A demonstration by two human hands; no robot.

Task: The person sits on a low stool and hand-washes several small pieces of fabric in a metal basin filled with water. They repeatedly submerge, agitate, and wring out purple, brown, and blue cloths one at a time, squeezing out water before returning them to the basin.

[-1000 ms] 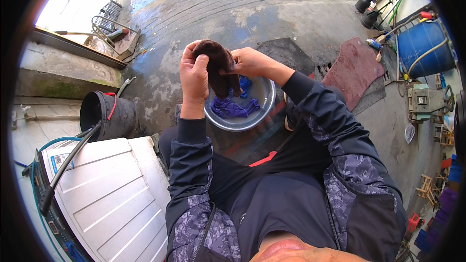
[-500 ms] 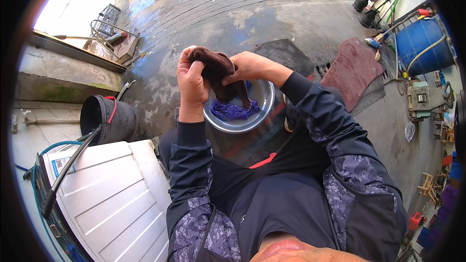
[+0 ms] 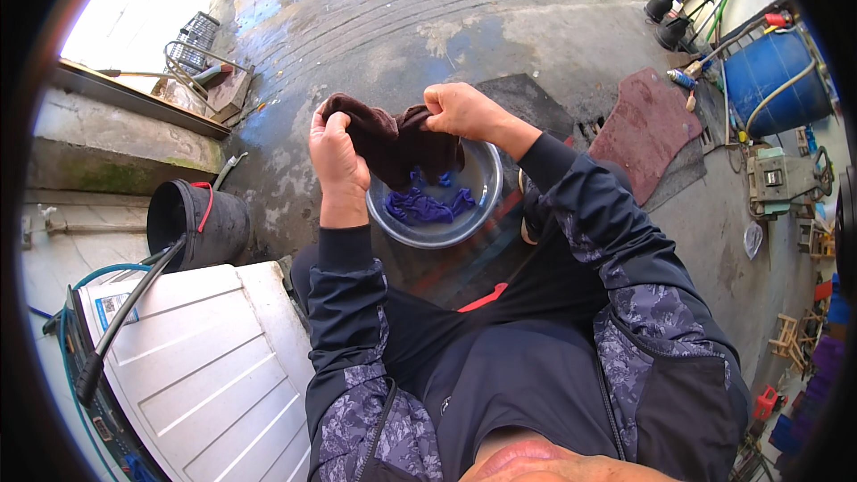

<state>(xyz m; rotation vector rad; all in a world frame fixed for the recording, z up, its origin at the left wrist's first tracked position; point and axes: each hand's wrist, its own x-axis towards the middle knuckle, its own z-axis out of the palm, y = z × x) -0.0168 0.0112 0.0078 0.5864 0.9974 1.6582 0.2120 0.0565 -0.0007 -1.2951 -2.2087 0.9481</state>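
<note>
A dark brown cloth (image 3: 393, 145) hangs stretched between my two hands, sagging in the middle. My left hand (image 3: 337, 150) is closed on its left end, thumb pressed against the fabric. Its right upper edge is pinched in my right hand (image 3: 466, 112). Under the cloth stands a round metal basin (image 3: 486, 205), its far rim partly hidden by the fabric. A wet-looking purple-blue cloth (image 3: 420, 207) lies crumpled in the basin. The brown cloth's lower part hangs over the far side of the basin; whether it touches the purple one I cannot tell.
To the left are a black bucket (image 3: 219, 219) with a red handle and a white ribbed panel (image 3: 205, 366) with a hose across it. A reddish mat (image 3: 647, 129) and a dark mat (image 3: 527, 107) lie on the right. Farther right stands a blue barrel (image 3: 777, 80).
My hands have moved apart, the left one leftward, and the bunched brown cloth is now spread wider between them. More of the purple-blue cloth in the basin shows.
</note>
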